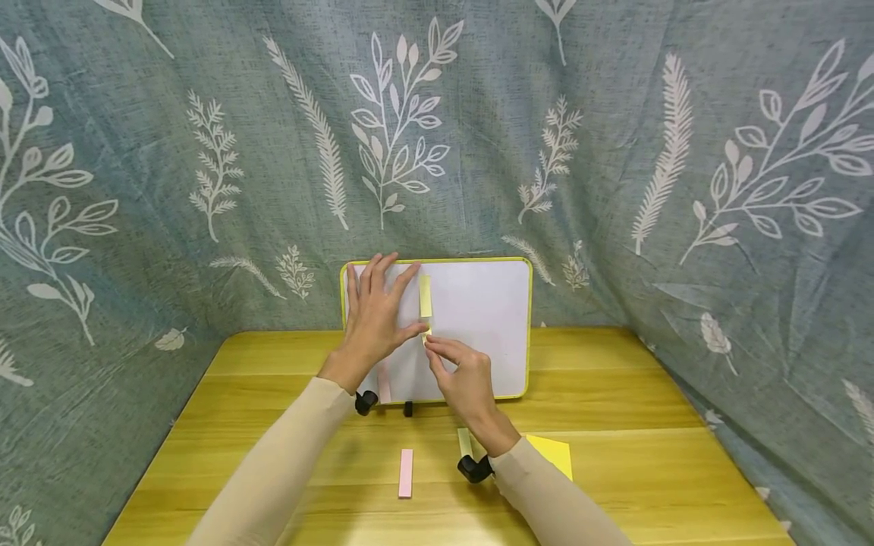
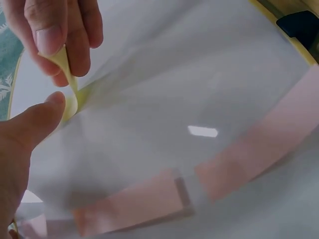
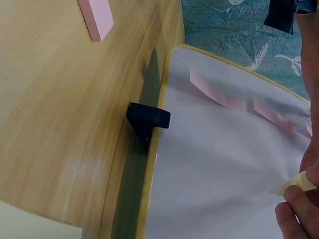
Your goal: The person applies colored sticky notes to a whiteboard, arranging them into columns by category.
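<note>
A whiteboard (image 1: pixel 481 326) with a yellow frame stands upright at the back of the table. My left hand (image 1: pixel 374 318) is spread over its left part, fingers extended up to the top edge. The left thumb is at a yellow sticky strip (image 2: pixel 72 107) that curls off the board in the left wrist view. Thumb and fingers of my right hand (image 1: pixel 467 379) pinch this strip's free end. Directly above, another yellow sticky strip (image 1: pixel 425 296) lies on the board. Pink sticky strips (image 2: pixel 132 201) run in a line along the board's left side, partly behind my left hand.
On the wooden table (image 1: pixel 273 455) lie a pad of pink strips (image 1: pixel 406 474), a pale yellow strip pad (image 1: pixel 465 442) and a yellow sheet (image 1: pixel 553 453) partly under my right sleeve. A black foot (image 3: pixel 144 119) props the board's lower edge. Patterned cloth (image 1: pixel 437 152) hangs behind.
</note>
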Tool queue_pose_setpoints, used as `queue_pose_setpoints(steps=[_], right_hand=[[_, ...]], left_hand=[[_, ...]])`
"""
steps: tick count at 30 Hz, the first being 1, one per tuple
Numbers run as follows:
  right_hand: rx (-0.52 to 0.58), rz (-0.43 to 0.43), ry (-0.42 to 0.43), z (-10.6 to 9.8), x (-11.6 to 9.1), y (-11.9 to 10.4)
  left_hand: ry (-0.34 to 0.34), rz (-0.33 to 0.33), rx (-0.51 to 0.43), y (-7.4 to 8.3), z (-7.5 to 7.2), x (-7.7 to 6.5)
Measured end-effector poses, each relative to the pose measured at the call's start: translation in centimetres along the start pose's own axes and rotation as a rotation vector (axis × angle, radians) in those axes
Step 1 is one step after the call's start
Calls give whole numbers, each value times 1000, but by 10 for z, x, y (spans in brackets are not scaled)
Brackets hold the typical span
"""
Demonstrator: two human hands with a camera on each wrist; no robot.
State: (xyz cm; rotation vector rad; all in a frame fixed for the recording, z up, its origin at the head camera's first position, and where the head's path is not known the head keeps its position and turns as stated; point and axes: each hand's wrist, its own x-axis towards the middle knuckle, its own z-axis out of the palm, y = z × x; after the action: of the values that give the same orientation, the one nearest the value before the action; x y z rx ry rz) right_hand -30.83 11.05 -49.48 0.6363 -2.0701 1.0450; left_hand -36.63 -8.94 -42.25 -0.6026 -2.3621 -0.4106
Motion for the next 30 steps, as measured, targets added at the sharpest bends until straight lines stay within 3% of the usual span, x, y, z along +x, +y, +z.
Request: queue_pose_setpoints(steps=[11, 30], right_hand=[[-6, 40, -47, 5, -3, 2], [-48, 0, -40, 8, -1, 4]], left_hand=[[34, -43, -6, 5, 14, -2], [90, -83, -41, 11, 21, 6]])
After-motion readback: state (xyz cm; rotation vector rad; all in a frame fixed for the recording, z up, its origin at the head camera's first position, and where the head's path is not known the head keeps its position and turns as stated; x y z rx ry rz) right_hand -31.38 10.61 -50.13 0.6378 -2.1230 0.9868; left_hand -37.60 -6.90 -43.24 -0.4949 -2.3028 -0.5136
